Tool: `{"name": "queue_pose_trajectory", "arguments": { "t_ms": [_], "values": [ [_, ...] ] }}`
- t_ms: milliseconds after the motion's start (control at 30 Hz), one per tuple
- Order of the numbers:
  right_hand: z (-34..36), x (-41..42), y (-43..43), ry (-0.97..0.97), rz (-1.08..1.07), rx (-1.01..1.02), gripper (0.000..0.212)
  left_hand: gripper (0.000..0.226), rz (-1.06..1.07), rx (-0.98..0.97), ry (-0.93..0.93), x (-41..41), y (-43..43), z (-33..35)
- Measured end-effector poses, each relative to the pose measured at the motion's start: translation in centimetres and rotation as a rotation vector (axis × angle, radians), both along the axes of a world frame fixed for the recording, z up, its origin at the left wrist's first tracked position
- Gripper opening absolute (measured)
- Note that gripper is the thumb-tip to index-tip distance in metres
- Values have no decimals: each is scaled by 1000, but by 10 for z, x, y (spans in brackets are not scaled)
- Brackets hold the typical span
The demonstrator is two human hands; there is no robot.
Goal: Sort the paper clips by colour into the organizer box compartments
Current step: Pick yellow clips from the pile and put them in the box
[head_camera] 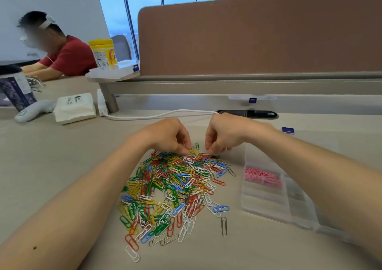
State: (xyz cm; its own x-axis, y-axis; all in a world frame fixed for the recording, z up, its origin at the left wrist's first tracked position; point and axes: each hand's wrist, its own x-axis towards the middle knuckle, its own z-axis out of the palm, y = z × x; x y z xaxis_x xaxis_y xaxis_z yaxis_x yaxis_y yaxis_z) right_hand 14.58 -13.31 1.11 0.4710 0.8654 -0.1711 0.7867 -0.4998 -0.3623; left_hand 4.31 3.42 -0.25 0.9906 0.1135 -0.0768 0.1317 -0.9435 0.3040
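A heap of paper clips (175, 189) in red, yellow, green, blue, white and silver lies on the beige desk. My left hand (167, 136) is at the heap's far edge, its fingertips pinched on a yellow paper clip (192, 151). My right hand (224, 134) is beside it, fingers curled down onto the pile; whether it holds a clip cannot be told. A clear organizer box (266, 199) sits to the right of the heap, partly under my right forearm. Pink clips (262, 177) fill one of its compartments.
A white cable (157, 115) runs behind my hands. A tissue pack (75, 107), a grey device (34, 110) and a dark cup (15, 90) stand at the left. A brown divider (258, 38) closes the back. Another person (62, 56) sits far left. One silver clip (224, 226) lies apart.
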Motion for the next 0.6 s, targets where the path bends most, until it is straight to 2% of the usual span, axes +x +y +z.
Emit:
{"name": "queue_pose_trajectory", "arguments": {
  "t_ms": [200,600],
  "values": [
    [1,2,-2,32,25,-51,8,21,-96,-18,-12,3,-5,-6],
    [-5,-1,-4,16,14,67,5,2,-77,-5,-67,4,-9,-7]
  ]
}}
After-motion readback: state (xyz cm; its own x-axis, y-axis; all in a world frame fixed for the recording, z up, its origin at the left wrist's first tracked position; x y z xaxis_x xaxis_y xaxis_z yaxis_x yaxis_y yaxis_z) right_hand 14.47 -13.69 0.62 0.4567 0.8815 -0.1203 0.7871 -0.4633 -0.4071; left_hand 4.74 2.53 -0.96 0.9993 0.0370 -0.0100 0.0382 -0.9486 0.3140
